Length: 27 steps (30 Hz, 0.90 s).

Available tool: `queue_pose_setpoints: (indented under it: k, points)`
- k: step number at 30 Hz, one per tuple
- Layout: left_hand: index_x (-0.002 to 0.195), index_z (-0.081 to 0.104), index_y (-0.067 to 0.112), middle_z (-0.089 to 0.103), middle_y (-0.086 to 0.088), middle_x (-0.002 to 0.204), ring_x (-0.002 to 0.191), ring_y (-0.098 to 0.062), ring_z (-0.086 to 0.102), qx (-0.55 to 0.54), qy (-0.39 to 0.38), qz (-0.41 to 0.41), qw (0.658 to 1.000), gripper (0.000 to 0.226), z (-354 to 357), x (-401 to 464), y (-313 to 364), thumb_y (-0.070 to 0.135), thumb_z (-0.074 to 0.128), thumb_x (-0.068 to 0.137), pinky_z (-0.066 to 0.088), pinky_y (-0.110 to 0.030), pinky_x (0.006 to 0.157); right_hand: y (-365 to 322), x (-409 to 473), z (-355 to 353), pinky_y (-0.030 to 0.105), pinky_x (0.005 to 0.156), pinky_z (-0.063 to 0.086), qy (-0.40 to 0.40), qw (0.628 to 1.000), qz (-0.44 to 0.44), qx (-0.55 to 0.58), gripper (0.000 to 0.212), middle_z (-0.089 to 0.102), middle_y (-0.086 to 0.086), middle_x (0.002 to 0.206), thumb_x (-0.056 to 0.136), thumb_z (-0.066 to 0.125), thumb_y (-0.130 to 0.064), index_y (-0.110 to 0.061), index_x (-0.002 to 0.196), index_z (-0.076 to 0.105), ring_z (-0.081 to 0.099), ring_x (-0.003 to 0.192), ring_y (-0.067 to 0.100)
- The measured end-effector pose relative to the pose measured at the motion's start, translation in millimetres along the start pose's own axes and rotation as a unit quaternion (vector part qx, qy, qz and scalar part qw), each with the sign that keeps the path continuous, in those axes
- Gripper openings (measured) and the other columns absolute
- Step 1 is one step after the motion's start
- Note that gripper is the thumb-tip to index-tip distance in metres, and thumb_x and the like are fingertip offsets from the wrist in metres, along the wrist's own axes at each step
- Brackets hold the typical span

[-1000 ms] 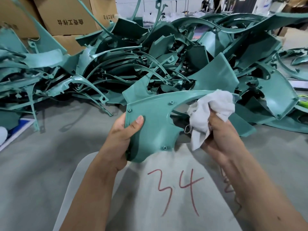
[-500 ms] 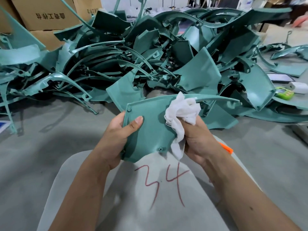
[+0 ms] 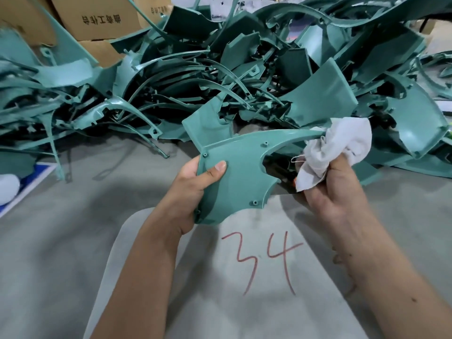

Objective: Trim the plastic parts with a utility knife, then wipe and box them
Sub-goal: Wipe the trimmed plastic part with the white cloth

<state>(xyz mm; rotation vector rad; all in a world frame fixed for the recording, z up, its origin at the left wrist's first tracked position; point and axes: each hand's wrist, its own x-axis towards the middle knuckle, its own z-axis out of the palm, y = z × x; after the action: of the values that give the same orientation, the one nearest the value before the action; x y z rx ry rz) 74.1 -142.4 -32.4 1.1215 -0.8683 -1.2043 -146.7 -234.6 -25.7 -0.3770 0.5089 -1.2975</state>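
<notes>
Head view, one moment. Left hand [image 3: 188, 192] gripping teal plastic part [image 3: 241, 172] by its left edge, thumb [image 3: 215, 171] laid flat on the near face, fingers wrapped behind. Part held upright above grey cloth [image 3: 244, 289] marked "34" in red. Long thin tip of part pointing right, reaching into white rag [image 3: 342, 148]. Right hand [image 3: 335, 192] curled tight around bunched rag, rag touching the part's tip. Small orange object [image 3: 295, 182] just visible below rag, beside right hand; cannot tell what. Behind both hands, large pile of teal plastic parts [image 3: 220, 69] heaped on grey surface [image 3: 73, 228]. Cardboard boxes [image 3: 97, 18] with printed characters at upper left, behind the pile. White item [image 3: 7, 189] on blue-and-white sheet [image 3: 34, 177] at far left edge.
</notes>
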Motion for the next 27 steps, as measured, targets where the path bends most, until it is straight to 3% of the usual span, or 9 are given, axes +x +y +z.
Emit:
queue_pose_setpoints:
  k: [3,6,10,15,17,19,20,25,27]
  points:
    - [0.122,0.068,0.016,0.074,-0.011,0.121,0.109,-0.034,0.072,0.007,0.001,0.006,1.000,0.027,2,1,-2,0.021,0.069,0.095,0.061,-0.056,0.087,7,1,0,0.040,0.110,0.051,-0.008,1.000,0.017,0.016,0.039,0.067,0.013,0.120,0.079,0.078,-0.010,-0.011,0.115,0.062,0.068,0.107,0.019]
    - [0.128,0.064,0.012,0.075,-0.009,0.120,0.107,-0.029,0.074,0.011,0.006,0.013,1.000,0.032,13,1,-7,0.019,0.066,0.097,0.062,-0.040,0.081,24,-10,5,0.038,0.087,0.061,-0.069,0.994,-0.003,-0.083,0.028,0.071,0.014,0.108,0.085,0.070,-0.002,-0.006,0.112,0.066,0.071,0.094,0.023]
    - [0.126,0.064,0.011,0.077,-0.008,0.115,0.099,-0.025,0.076,-0.017,0.009,0.004,1.000,0.034,28,1,-10,0.023,0.067,0.094,0.062,-0.034,0.074,35,-21,9,0.039,0.079,0.063,-0.127,0.986,0.010,-0.106,0.025,0.076,0.016,0.113,0.090,0.071,-0.005,-0.002,0.114,0.071,0.076,0.097,0.028]
    - [0.124,0.066,0.011,0.077,-0.009,0.115,0.098,-0.025,0.076,-0.026,-0.002,-0.004,1.000,0.033,22,2,-7,0.022,0.067,0.093,0.062,-0.036,0.072,12,-9,6,0.039,0.084,0.060,-0.036,0.996,-0.021,-0.074,0.017,0.071,0.010,0.104,0.084,0.074,-0.009,-0.012,0.100,0.072,0.067,0.097,0.022]
    - [0.124,0.067,0.013,0.076,-0.009,0.117,0.100,-0.027,0.075,-0.021,0.000,-0.012,1.000,0.041,17,2,-6,0.027,0.071,0.086,0.063,-0.040,0.074,-1,-9,7,0.036,0.065,0.061,-0.022,1.000,0.002,-0.011,0.003,0.071,0.009,0.088,0.088,0.074,-0.012,-0.014,0.085,0.075,0.069,0.081,0.021]
    - [0.124,0.067,0.014,0.076,-0.010,0.118,0.101,-0.029,0.075,-0.016,0.002,-0.017,1.000,0.040,11,2,-6,0.027,0.073,0.087,0.063,-0.044,0.078,-9,-7,6,0.031,0.049,0.059,-0.014,0.999,0.005,0.037,0.034,0.072,0.007,0.070,0.097,0.067,-0.010,-0.011,0.065,0.078,0.070,0.058,0.017]
    - [0.123,0.067,0.014,0.075,-0.011,0.118,0.102,-0.030,0.074,-0.014,0.000,-0.020,1.000,0.037,9,2,-6,0.025,0.073,0.089,0.063,-0.047,0.081,-10,-6,6,0.028,0.049,0.058,-0.005,0.999,0.003,0.051,0.040,0.071,0.005,0.068,0.100,0.065,-0.010,-0.011,0.062,0.078,0.068,0.055,0.015]
    - [0.108,0.076,0.020,0.075,-0.014,0.118,0.101,-0.035,0.073,-0.011,-0.011,-0.029,0.999,0.021,-1,5,-9,0.025,0.072,0.089,0.059,-0.059,0.087,-6,3,3,0.020,0.056,0.053,0.044,0.998,0.018,0.036,0.030,0.068,0.000,0.072,0.092,0.070,-0.007,-0.015,0.064,0.075,0.061,0.059,0.011]
    - [0.107,0.077,0.019,0.075,-0.016,0.118,0.098,-0.034,0.073,-0.024,-0.011,-0.036,0.999,0.022,-4,5,-10,0.026,0.072,0.088,0.059,-0.056,0.085,-10,6,0,0.020,0.056,0.053,0.038,0.998,-0.001,-0.039,0.011,0.067,-0.001,0.074,0.086,0.074,-0.011,-0.015,0.077,0.072,0.061,0.059,0.009]
